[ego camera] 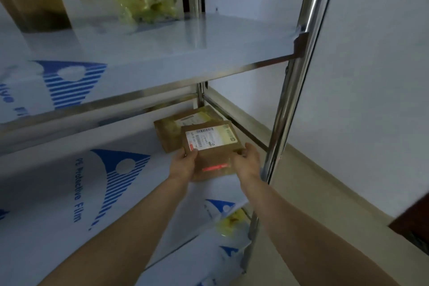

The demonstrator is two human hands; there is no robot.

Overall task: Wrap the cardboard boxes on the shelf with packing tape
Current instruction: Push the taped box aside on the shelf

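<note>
Steel shelf (pixel 69 193) under blue-printed protective film, with a flat cardboard box (pixel 212 153) on its lower tier near the right post (pixel 290 88).
Left hand (pixel 183 165) and right hand (pixel 248 160) each have a grip on one side edge of the box, which overlaps a second box (pixel 171 130) behind; lifted or resting, I cannot tell. This looks like the fetching step: no tape shows, so the box probably needs drawing clear first. White wall (pixel 371 76) and pale floor (pixel 313 216) lie beyond.

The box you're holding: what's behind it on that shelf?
A second flat cardboard box lies right behind the held box on the same shelf, label up. The held box covers its near right part, so whether they touch cannot be seen.
</note>
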